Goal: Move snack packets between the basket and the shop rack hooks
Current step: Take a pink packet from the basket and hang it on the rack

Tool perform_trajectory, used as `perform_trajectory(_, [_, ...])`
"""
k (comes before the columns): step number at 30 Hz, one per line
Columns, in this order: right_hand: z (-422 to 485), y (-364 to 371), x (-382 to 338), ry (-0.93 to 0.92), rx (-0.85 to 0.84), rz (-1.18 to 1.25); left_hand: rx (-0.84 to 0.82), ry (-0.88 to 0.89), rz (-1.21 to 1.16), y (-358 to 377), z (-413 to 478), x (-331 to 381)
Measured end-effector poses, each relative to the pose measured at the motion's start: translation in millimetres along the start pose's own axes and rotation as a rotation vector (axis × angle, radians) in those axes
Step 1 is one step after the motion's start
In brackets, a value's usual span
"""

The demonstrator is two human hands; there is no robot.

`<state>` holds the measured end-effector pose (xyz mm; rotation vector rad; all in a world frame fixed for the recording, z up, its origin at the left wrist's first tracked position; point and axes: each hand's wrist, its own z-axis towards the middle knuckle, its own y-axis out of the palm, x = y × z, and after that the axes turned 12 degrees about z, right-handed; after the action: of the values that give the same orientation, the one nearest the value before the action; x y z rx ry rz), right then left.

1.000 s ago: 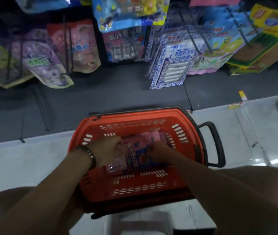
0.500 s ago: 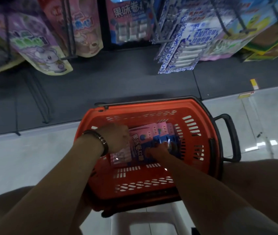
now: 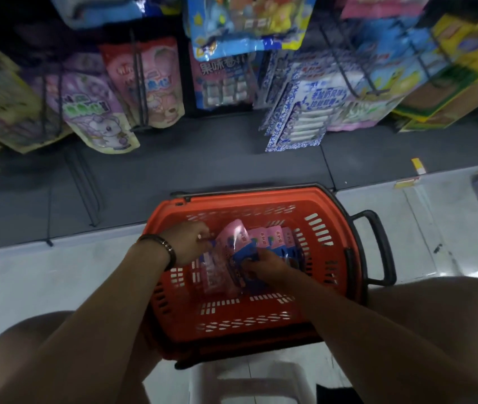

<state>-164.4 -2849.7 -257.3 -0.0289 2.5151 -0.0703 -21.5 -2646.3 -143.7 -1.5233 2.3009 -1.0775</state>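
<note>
An orange plastic basket [image 3: 328, 228] sits on the floor between my knees. Inside it lie several pink and blue snack packets [image 3: 272, 242], fanned side by side. My left hand [image 3: 188, 242] pinches the upper left edge of the leftmost packet [image 3: 232, 237], which tilts up off the others. My right hand [image 3: 264, 265] lies lower in the basket with its fingers curled onto the blue part of the packets. Above, the rack hooks [image 3: 138, 83] carry hanging packets, among them matching pink and blue ones [image 3: 223, 80].
More packets hang on the rack: purple [image 3: 95, 112], pink [image 3: 156, 86], blue and white [image 3: 305, 112], yellow and green [image 3: 450, 74]. A dark base shelf [image 3: 202, 170] runs below them. The basket's black handle [image 3: 378, 249] sticks out right. A white stool [image 3: 249, 383] stands under me.
The view tilted back up toward the rack. My left hand has lifted the leftmost packet's top edge away from the pile; my right hand stays on the packets.
</note>
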Motion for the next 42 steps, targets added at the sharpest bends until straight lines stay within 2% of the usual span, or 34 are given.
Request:
perform_trajectory(4, [-51.0,-29.3,-46.2,-0.148,-0.137,-0.031,0.149,-0.026,-0.195,5.2,-22.2,7.0])
perform_trajectory(7, [-94.6,-51.8,-87.4,-0.217,-0.247,-0.095,0.268,0.089,-0.375,0.4,-39.7,16.6])
perform_trajectory(9, [-122.8,-65.8,-112.1,-0.268,-0.291,-0.16,0.296,0.186,-0.584,-7.1,-53.3,23.9])
perform_trajectory(12, [-167.3,-79.5,-145.0,-0.343,-0.288,-0.291,0.322,0.315,-0.834,-15.1,-88.9,42.1])
perform_trajectory(16, [-224.5,-87.1,-171.7,-0.445,-0.237,-0.335,0.422,0.363,-0.904,-15.6,-130.8,63.9])
perform_trajectory(20, [-272.8,-90.5,-190.4,-0.657,-0.083,-0.181,0.591,0.34,-1.046,-24.4,-168.5,85.2])
perform_trajectory(22, [-285.8,-90.4,-191.4,-0.781,0.04,0.024,0.656,0.327,-1.143,-29.8,-184.7,94.6])
perform_trajectory(24, [-292.8,-86.1,-186.9,-0.822,0.039,0.275,0.741,0.299,-1.213,-36.7,-198.7,103.0])
perform_trajectory(25, [-294.4,-82.2,-182.6,-0.815,0.004,0.343,0.778,0.292,-1.232,-40.0,-204.3,107.2])
perform_trajectory(27, [-296.5,-72.9,-172.5,-0.8,-0.04,0.323,0.813,0.291,-1.262,-45.2,-212.0,113.3])
perform_trajectory(30, [-292.9,-63.3,-160.2,-0.843,0.047,0.217,0.818,0.291,-1.274,-50.5,-221.9,119.1])
perform_trajectory(34, [-295.9,-53.1,-158.8,-0.869,0.129,0.323,0.868,0.234,-1.233,-55.0,-231.9,127.8])
perform_trajectory(36, [-299.9,-48.6,-159.9,-0.878,0.151,0.359,1.014,0.114,-1.19,-55.8,-234.1,133.4])
perform_trajectory(38, [-304.2,-43.7,-162.6,-0.891,0.199,0.401,1.227,-0.017,-1.062,-50.5,-235.5,140.2])
perform_trajectory(39, [-307.2,-40.5,-165.2,-0.91,0.237,0.423,1.287,-0.026,-1.021,-45.3,-236.4,145.6])
perform_trajectory(40, [-310.1,-36.6,-167.0,-0.937,0.276,0.434,1.279,0.014,-1.014,-39.6,-238.9,154.0])
perform_trajectory(42, [-315.3,-28.1,-172.5,-1.015,0.304,0.42,1.143,0.176,-1.047,-33.4,-241.7,173.3])
